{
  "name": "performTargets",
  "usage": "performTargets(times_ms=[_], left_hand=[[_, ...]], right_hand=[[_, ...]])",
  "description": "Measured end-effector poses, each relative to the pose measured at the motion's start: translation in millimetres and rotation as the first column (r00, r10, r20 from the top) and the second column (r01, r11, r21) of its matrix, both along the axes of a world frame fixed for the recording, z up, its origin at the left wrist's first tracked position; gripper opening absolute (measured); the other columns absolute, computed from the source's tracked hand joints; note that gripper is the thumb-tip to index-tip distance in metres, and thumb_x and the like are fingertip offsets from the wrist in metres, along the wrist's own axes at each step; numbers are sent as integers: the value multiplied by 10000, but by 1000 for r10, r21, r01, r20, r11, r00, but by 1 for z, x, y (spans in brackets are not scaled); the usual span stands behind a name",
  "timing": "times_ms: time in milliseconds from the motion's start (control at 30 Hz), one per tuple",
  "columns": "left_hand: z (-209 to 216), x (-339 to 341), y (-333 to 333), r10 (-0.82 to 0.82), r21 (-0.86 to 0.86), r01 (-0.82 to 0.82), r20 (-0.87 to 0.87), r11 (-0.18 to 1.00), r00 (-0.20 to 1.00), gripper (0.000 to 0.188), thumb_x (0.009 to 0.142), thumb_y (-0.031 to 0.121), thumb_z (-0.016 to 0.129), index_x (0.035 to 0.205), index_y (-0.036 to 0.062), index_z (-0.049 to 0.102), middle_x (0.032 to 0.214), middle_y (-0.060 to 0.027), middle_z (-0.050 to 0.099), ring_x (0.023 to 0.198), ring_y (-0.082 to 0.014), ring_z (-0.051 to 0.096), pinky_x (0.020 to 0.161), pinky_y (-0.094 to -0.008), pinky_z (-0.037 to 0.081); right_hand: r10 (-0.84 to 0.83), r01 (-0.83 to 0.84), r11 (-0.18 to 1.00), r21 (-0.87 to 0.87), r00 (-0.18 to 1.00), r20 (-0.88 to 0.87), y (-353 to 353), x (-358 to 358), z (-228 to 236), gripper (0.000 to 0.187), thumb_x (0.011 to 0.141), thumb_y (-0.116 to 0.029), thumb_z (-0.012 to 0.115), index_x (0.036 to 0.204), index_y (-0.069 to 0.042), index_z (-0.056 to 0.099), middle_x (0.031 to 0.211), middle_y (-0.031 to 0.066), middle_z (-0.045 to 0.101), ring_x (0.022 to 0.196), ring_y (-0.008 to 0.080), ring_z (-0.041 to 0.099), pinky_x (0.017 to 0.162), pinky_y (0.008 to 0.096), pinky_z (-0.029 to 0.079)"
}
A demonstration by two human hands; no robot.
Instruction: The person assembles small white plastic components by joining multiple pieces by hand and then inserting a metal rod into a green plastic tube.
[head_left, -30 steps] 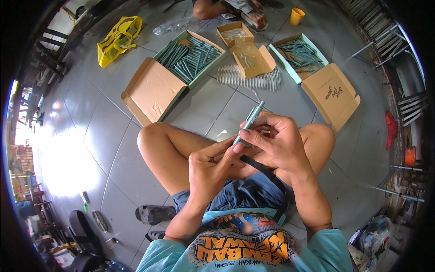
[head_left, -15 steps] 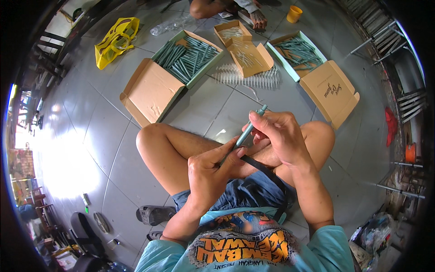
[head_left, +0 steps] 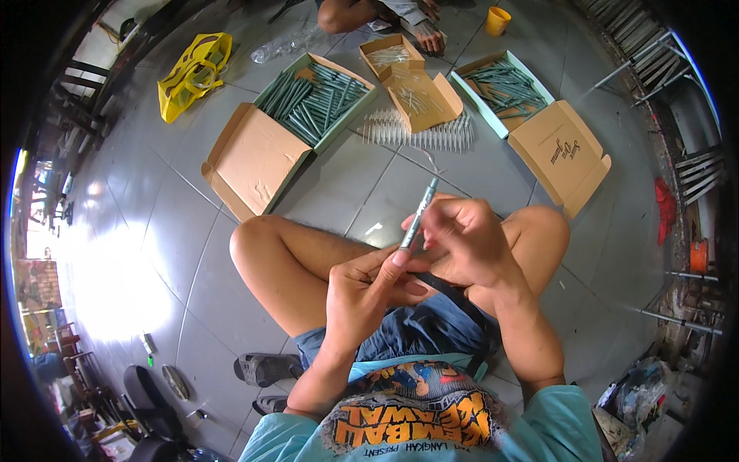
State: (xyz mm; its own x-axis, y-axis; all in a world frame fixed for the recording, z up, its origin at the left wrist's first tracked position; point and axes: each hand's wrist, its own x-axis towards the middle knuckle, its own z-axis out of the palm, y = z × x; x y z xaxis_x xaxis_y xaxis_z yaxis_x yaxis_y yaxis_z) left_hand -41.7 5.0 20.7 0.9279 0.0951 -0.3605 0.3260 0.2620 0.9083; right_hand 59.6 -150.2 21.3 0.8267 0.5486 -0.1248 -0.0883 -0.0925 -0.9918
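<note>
A slim teal click pen (head_left: 420,216) with pale print along its barrel points up and away from me, above my crossed legs. My left hand (head_left: 365,289) is closed round its lower end, the thumb pressed along the barrel. My right hand (head_left: 469,240) is close against the pen's upper part, its fingers curled and some reaching behind the barrel. Motion blurs the right thumb and fingers, so whether they grip the pen is unclear. The pen's lower tip is hidden in my left hand.
An open box of teal pens (head_left: 317,100) lies ahead left, another pen box (head_left: 504,88) ahead right. Between them are a small carton of thin sticks (head_left: 419,100) and a row of clear pieces (head_left: 419,131). A yellow bag (head_left: 192,77), an orange cup (head_left: 498,21) and another person's hand (head_left: 429,37) are farther off.
The pen has turned so its print now shows, and it stands slightly more upright and farther left. My right thumb has shifted off the barrel's top.
</note>
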Motion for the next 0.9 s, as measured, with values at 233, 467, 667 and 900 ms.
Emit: performTargets(times_ms=[233, 467, 667, 900], left_hand=[[-7, 5, 8, -98, -176, 95, -12, 980, 995, 385, 1018, 247, 551, 1178, -96, 627, 1003, -176, 707, 814, -211, 714, 722, -300, 616], [-4, 10, 4, -44, -195, 44, 5, 980, 999, 363, 1026, 216, 527, 1149, -106, 641, 966, -180, 708, 816, -196, 694, 653, -294, 596], [-14, 11, 13, -123, -284, 127, 31, 950, 992, 353, 1029, 194, 519, 1216, -90, 611, 994, -175, 698, 794, -200, 686, 678, -299, 599], [-17, 13, 9, -61, -299, 58, -1, 953, 998, 366, 1027, 226, 524, 1157, -96, 641, 909, -161, 705, 675, -175, 665, 590, -279, 580]], right_hand=[[1, 13, 997, 70, 979, -202, 4, -2, -22, 336, 886, -344, 748, 833, -15, 706, 634, -20, 607, 601, 16, 495, 551, 219, 405], [40, 1, 986, 168, 971, -238, 3, 6, -14, 317, 989, -245, 614, 890, 38, 716, 771, 52, 664, 695, 78, 578, 613, 230, 496], [45, -23, 995, 100, 974, -224, 3, 9, -13, 501, 1037, -384, 491, 889, 28, 736, 746, 44, 669, 699, 71, 550, 652, 229, 487], [42, -31, 997, 68, 984, -174, 4, 13, -16, 569, 1063, -403, 406, 890, 29, 733, 762, 73, 690, 717, 80, 554, 646, 227, 490]])
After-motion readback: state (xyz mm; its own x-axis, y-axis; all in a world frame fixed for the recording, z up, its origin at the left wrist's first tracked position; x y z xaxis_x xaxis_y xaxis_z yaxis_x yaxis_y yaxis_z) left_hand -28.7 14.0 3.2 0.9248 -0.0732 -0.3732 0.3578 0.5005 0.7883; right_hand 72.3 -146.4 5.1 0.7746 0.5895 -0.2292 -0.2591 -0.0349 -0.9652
